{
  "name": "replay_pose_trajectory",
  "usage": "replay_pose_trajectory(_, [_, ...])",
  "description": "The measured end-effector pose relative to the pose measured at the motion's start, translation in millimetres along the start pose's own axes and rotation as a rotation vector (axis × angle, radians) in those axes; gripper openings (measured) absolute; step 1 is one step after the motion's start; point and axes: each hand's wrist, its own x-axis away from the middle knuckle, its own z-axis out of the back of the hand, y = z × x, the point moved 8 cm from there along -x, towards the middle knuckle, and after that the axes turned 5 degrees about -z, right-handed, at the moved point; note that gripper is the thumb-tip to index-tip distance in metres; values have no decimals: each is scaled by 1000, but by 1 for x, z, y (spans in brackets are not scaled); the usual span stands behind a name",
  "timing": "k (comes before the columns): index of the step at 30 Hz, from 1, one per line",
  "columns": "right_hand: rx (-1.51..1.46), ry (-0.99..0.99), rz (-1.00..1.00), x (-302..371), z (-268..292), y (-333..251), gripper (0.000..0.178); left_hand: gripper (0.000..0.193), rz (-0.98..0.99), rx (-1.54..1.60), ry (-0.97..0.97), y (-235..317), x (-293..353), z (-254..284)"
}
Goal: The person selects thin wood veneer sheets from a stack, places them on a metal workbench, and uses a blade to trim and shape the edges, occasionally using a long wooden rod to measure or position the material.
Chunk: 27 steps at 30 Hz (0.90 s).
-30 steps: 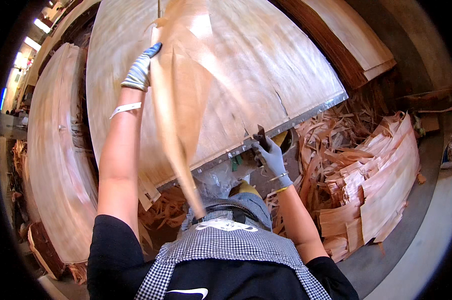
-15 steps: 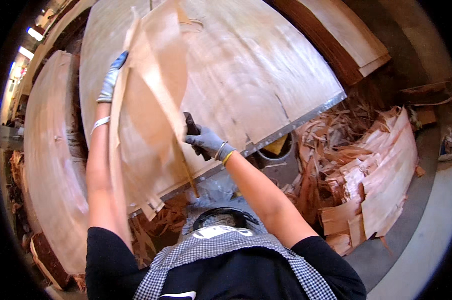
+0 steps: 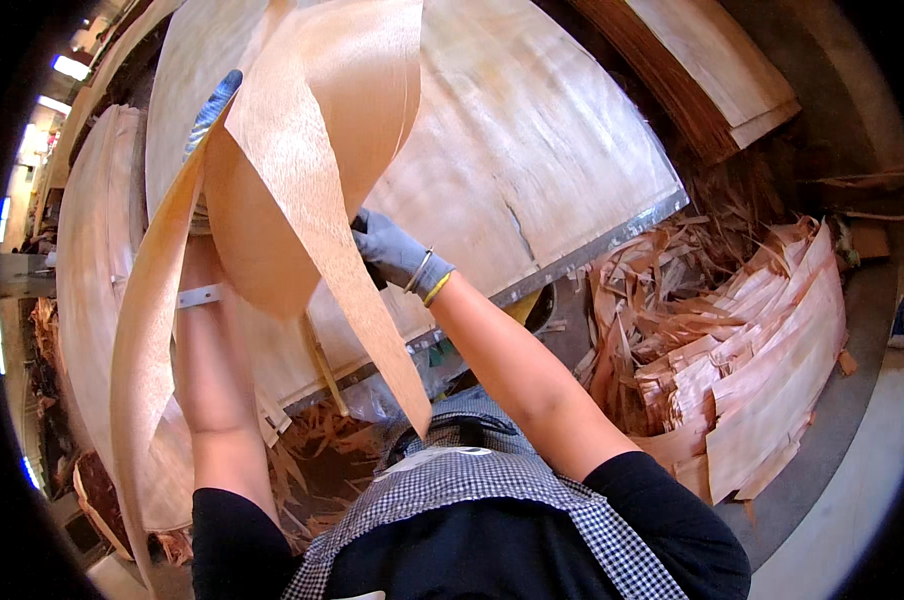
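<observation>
My left hand (image 3: 212,112), in a blue and white glove, grips thin wood veneer strips (image 3: 297,170). Its fingers are partly hidden behind them. The strips curl and twist: one broad piece arches over the table, a pointed one hangs toward my apron, and a long narrow one drops past my left forearm. In its grey glove, my right hand (image 3: 402,255) is closed around a black hand tool (image 3: 360,222), mostly covered by the hand and veneer. Below both hands lies a large pale veneer sheet (image 3: 532,130) with a crack near its front edge.
A metal strip (image 3: 612,235) edges the work surface. A wooden stick (image 3: 326,365) slants at the front. Torn veneer scraps (image 3: 762,340) heap up at the right. Veneer stacks stand at the left (image 3: 97,220) and far right (image 3: 717,60).
The veneer strips have been lifted and swung toward me, now curling over my left forearm. My left hand has moved slightly up and left; my right hand has shifted slightly up and left with the tool.
</observation>
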Motion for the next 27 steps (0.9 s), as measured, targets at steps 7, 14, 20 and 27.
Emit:
replay_pose_trajectory(7, [297, 88, -266, 107, 79, -57, 32, 45, -95, -82, -27, 31, 26, -66])
replay_pose_trajectory(14, [653, 467, -470, 198, 207, -22, 27, 29, 476, 24, -86, -170, 52, -114])
replay_pose_trajectory(20, [838, 879, -304, 232, 213, 0, 33, 31, 180, -376, 60, -218, 34, -123])
replay_pose_trajectory(27, [944, 1035, -216, 141, 247, -69, 28, 61, -543, -997, 100, -121, -21, -166])
